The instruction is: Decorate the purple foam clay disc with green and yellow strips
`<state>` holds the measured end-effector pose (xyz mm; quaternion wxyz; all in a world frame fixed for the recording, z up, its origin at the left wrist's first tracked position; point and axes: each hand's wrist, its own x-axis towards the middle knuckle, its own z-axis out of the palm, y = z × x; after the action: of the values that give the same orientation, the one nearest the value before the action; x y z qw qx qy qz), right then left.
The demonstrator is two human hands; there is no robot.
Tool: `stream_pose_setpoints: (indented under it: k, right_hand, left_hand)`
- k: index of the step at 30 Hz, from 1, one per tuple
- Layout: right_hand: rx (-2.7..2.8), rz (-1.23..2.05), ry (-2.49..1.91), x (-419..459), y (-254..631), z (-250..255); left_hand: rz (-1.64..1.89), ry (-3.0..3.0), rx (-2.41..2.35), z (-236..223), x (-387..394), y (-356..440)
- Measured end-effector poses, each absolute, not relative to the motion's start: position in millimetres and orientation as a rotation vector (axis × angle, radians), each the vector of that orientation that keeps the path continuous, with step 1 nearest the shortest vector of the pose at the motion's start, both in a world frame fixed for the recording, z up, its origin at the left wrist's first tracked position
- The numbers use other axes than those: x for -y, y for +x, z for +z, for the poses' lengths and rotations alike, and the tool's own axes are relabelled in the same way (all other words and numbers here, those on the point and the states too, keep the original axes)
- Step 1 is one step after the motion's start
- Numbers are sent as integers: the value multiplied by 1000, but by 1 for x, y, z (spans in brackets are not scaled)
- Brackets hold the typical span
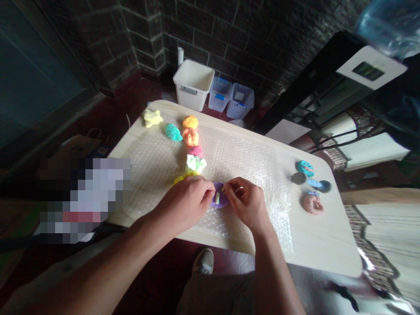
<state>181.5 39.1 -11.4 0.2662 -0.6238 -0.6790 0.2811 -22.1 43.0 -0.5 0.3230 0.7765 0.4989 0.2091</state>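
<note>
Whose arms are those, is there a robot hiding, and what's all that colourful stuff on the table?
No robot here! These are a person's own bare hands, seen by a camera worn on their head, looking forward and down.

On the pale wooden table lies a clear bubble-wrap sheet. Soft-looking lumps sit about: a pale yellow knobbly lump, a teal oval lump and, towards the right end, a pinkish ring-shaped lump.

The left hand and right hand meet around a flat purple round piece bearing a pale strip. Something tiny and yellow shows by the right fingertips; it's too small to tell whether they're gripping it.
</note>
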Motion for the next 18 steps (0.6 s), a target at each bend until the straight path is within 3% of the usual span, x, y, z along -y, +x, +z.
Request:
stream_pose_setpoints:
  k: [18]
  right_hand:
    - [1559, 1019, -1609, -39, 189, -13]
  left_hand:
    - [527, 2015, -1324, 3, -42, -22]
